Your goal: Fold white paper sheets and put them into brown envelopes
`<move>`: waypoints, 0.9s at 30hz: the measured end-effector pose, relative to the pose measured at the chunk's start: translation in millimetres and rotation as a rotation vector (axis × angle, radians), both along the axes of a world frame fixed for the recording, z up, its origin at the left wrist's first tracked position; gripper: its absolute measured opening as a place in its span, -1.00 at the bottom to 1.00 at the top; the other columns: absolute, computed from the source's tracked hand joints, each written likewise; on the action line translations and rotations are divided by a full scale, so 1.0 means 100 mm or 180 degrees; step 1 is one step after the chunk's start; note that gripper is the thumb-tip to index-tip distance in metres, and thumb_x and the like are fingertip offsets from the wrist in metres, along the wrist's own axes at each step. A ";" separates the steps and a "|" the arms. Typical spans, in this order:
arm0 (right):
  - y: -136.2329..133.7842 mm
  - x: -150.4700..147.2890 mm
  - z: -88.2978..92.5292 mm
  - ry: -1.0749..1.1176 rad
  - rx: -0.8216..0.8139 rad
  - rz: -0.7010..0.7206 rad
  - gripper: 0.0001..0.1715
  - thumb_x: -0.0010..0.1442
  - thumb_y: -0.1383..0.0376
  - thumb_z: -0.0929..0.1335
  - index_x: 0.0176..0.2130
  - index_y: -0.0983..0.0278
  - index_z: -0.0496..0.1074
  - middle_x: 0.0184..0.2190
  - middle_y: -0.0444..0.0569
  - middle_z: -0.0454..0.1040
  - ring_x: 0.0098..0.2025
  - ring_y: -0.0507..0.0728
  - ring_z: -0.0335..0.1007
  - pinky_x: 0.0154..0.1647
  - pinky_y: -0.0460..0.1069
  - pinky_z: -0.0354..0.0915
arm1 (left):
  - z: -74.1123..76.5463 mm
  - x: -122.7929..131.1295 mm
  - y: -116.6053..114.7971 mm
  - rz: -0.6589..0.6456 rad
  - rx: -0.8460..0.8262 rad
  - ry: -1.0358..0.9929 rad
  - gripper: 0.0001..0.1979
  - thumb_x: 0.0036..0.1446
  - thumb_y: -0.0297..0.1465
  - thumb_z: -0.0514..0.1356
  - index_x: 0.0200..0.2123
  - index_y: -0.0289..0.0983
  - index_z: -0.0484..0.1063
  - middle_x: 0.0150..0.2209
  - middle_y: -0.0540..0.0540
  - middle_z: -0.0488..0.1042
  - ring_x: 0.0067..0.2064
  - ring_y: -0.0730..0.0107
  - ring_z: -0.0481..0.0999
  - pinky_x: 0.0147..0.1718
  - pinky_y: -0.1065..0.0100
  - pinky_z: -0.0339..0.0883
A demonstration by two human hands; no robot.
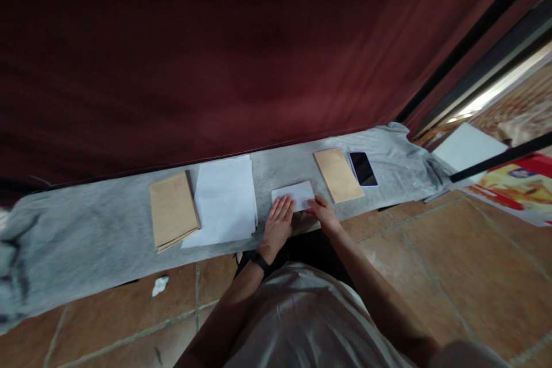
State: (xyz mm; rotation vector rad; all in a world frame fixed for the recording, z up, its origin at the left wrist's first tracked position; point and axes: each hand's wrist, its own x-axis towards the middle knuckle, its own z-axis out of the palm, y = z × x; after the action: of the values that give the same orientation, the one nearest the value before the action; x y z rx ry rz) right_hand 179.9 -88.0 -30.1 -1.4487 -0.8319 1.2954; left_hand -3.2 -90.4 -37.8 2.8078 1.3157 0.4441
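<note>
A small folded sheet of white paper (297,191) lies on the grey cloth-covered bench in front of me. My left hand (280,216) rests flat on its left part, fingers stretched out, with a dark band at the wrist. At the paper's right edge, my right hand (321,211) has its fingers closed at the corner, thumb and fingertips touching it. To the left lies a stack of white paper sheets (225,198), partly beneath a pile of brown envelopes (172,210). A single brown envelope (338,175) lies to the right of my right hand.
A phone (363,169) lies beside the right envelope on the grey cloth (95,230). Behind the bench hangs a dark red curtain (215,69). A crumpled white tissue (160,286) is on the tiled floor. A red and yellow printed package (517,187) stands at the far right.
</note>
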 end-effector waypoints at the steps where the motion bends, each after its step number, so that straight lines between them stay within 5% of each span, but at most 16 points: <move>1: 0.00 0.03 -0.03 -0.0327 -0.0088 0.0027 -0.73 0.13 0.11 0.36 -0.23 0.23 0.46 -0.45 -0.12 0.47 -0.46 0.09 0.44 -0.38 0.04 0.50 | -0.03 0.00 0.00 -0.0037 -0.0047 0.0037 -0.45 0.24 -0.60 0.00 0.30 -0.36 0.27 0.38 -0.19 0.21 0.43 0.21 0.09 0.41 0.07 0.01; 7: -0.06 0.13 -0.02 -0.1413 -0.0263 0.0089 -0.79 0.12 0.27 0.34 -0.23 0.27 0.50 -0.47 -0.09 0.49 -0.37 0.13 0.45 -0.24 0.00 0.38 | -0.06 0.07 -0.04 0.0229 -0.0346 0.0006 -0.51 0.40 -0.32 -0.02 0.31 -0.40 0.23 0.38 -0.24 0.20 0.44 0.21 0.08 0.40 0.09 0.03; 13: -0.09 0.05 0.14 -0.3547 -0.0870 0.0807 -0.57 0.33 0.25 0.25 0.14 0.30 0.37 -0.22 0.09 0.60 -0.15 0.21 0.55 -0.13 0.01 0.33 | -0.01 0.22 -0.01 0.0478 -0.0424 0.0127 -0.44 0.43 -0.26 -0.11 0.38 -0.41 0.11 0.42 -0.25 0.10 0.46 0.16 0.00 0.40 0.05 -0.03; 23: -0.19 0.07 0.23 -0.3978 -0.0934 0.1068 -0.60 0.41 0.10 0.24 0.12 0.25 0.32 -0.19 0.05 0.59 -0.14 0.20 0.55 -0.16 -0.01 0.29 | 0.00 0.11 0.05 0.0414 -0.0429 0.0328 -0.38 0.41 -0.10 -0.07 0.41 -0.27 0.08 0.44 -0.26 0.05 0.46 0.08 -0.02 0.40 -0.01 -0.11; 27: -0.25 0.07 0.22 -0.4215 -0.0559 0.0851 -0.60 0.41 0.15 0.21 0.10 0.32 0.35 -0.17 0.18 0.56 -0.13 0.27 0.51 -0.13 0.05 0.29 | 0.04 0.04 0.07 0.0280 -0.0464 0.0299 -0.39 0.38 -0.07 0.00 0.39 -0.17 0.12 0.44 -0.25 0.05 0.46 0.04 0.00 0.39 -0.06 -0.11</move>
State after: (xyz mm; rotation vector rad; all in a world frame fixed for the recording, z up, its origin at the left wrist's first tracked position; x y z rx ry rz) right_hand 186.7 -112.7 -8.6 -2.3880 -1.8113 0.4179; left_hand 0.8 -83.4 -34.3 2.6897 1.4305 0.2101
